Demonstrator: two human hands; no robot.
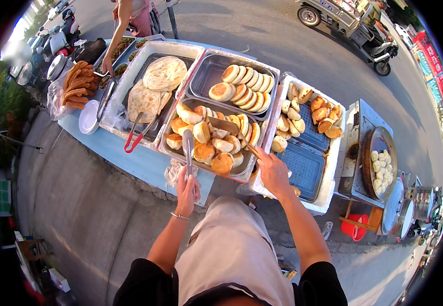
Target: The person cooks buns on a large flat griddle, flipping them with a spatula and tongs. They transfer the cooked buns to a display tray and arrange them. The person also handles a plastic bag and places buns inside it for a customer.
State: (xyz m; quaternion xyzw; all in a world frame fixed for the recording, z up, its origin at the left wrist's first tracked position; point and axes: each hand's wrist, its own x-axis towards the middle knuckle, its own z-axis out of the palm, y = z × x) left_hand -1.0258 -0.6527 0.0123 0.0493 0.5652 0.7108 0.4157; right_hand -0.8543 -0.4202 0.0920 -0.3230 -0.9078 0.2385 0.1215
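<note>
Metal tongs (189, 151) are in my left hand (187, 191), their tips over the fried buns (203, 152) piled in a metal tray (168, 151). My right hand (273, 168) grips the wooden handle of a spatula (223, 124), whose flat blade lies among the same buns. Behind them, rows of browned round breads (250, 86) fill the right part of a second metal tray (202, 70). To the left, flatbreads (164, 72) rest in a foam box (108, 111) beside red-handled tongs (133, 142).
On the right stand a white foam box (320, 199) with more buns and blue trays, and a round pan (389, 141) of pale dough pieces. Fried dough sticks (78, 84) lie at the left. Another person's arm (116, 34) reaches over side dishes. A three-wheeled vehicle (343, 23) is on the road.
</note>
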